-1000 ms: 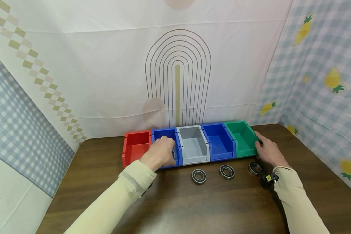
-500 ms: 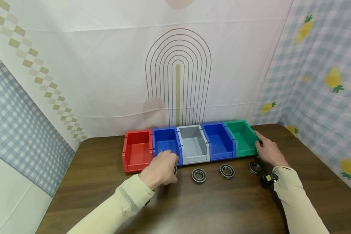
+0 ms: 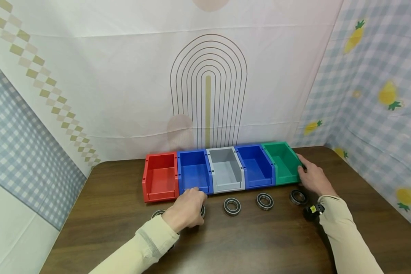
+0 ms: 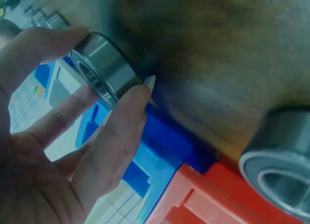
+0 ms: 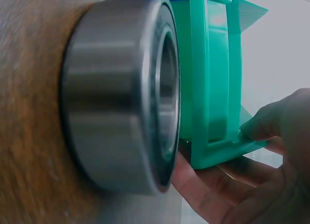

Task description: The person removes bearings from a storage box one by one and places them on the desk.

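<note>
My left hand is low over the table in front of the left blue bin. Its thumb and fingertips pinch a steel ball bearing by the outer ring, seen best in the left wrist view; in the head view the hand covers most of it. At the far right, my right hand grips the right side wall of the green bin. In the right wrist view its thumb lies on the rim and its fingers are under the outer side. A bearing lies in front of that hand.
A red bin, a grey bin and another blue bin complete the row along the back. More bearings lie before the bins: one by the grey bin, one to its right, another partly behind my left hand.
My left hand has come out of the left blue bin toward the front edge, lowering the bearing to the table. A bearing at left has come into view. The right hand stays put.
</note>
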`<state>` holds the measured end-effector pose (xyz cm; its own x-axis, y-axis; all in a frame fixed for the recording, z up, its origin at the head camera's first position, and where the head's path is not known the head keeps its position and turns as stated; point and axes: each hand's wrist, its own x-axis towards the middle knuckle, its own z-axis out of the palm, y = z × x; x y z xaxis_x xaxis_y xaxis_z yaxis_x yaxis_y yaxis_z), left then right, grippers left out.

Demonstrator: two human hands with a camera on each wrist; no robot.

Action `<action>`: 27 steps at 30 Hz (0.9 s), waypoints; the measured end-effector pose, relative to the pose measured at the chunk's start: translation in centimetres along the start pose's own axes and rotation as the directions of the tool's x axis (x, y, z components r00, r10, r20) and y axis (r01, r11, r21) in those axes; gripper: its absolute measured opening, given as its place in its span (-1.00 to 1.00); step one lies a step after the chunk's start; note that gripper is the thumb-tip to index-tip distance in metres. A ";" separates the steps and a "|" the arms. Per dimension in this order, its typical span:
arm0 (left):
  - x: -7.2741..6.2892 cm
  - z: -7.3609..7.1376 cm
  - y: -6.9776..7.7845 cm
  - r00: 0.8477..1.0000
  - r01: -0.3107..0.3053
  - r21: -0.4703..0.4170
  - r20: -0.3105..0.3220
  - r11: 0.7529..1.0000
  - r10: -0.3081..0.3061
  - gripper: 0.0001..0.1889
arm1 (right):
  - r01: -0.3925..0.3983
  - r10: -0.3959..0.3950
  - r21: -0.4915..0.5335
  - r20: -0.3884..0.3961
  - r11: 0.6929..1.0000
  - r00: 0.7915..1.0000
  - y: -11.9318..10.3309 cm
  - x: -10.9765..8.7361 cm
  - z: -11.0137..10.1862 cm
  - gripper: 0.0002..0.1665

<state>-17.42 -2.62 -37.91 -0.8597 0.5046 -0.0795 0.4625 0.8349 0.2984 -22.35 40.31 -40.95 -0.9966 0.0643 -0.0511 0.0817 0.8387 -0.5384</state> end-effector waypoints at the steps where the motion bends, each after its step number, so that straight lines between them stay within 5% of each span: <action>1: 0.0 0.1 0.0 1.000 0.001 0.001 -0.001 1.000 -0.001 -0.68 | 0.000 0.000 -0.001 -0.001 1.000 1.000 0.0 0.0 0.0 -0.29; 16: 0.0 0.9 0.3 0.999 0.023 0.049 -0.028 0.999 -0.022 -0.68 | 0.005 -0.005 -0.001 -0.008 1.000 1.000 0.0 0.3 0.0 -0.29; 27: -0.2 0.8 0.2 0.999 0.049 0.088 0.016 0.995 -0.051 -0.50 | 0.015 -0.015 -0.010 0.000 1.000 1.000 0.2 0.4 -0.1 -0.30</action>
<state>-17.00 -2.35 -38.64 -0.8783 0.4653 -0.1100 0.4373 0.8748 0.2088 -22.74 40.50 -41.00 -0.9977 0.0516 -0.0434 0.0668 0.8450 -0.5306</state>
